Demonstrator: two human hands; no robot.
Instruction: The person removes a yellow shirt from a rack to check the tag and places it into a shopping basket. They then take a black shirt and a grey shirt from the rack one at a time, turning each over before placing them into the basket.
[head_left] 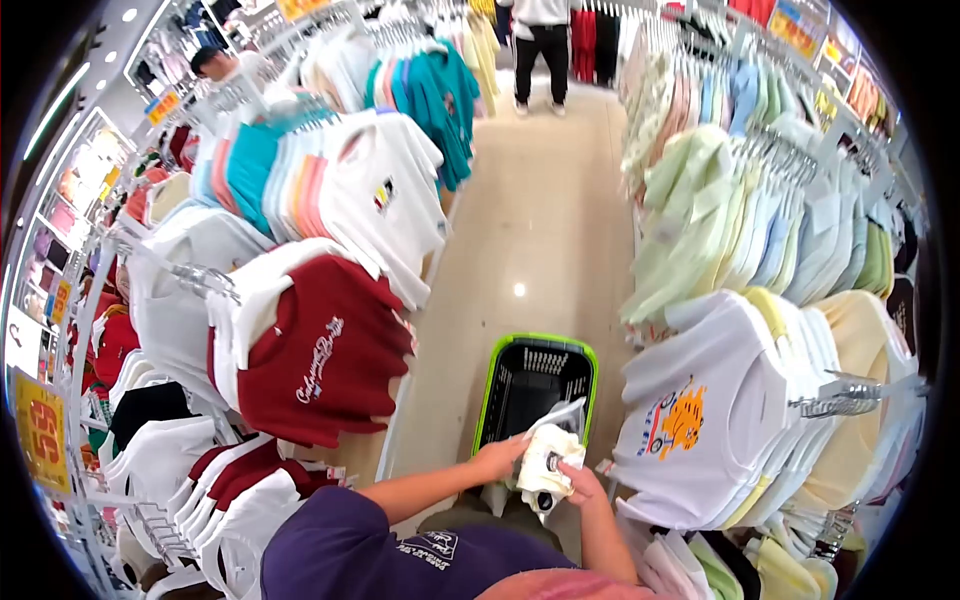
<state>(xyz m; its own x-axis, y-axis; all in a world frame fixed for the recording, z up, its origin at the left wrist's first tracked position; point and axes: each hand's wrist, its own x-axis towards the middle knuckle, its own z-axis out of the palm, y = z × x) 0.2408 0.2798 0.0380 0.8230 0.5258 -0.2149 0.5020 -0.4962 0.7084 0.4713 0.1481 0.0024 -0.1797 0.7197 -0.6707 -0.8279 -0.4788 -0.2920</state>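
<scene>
My left hand (503, 458) holds the left side of a folded cream-coloured item (545, 462) with dark prints on it, with clear plastic (565, 412) showing at its upper edge. On the item's right side is my right hand (580, 483), its fingers closed on the edge. Both hands are in front of my body, over the near end of a black basket (537, 372) with a bright green rim. The inside of the basket looks dark, and its near end is hidden behind the item and my hands.
Racks of hanging clothes line both sides of the aisle, with a dark red sweatshirt (318, 350) at left and a white shirt with an orange print (690, 420) at right. A person (541, 55) stands at the aisle's far end; another person is behind the left racks.
</scene>
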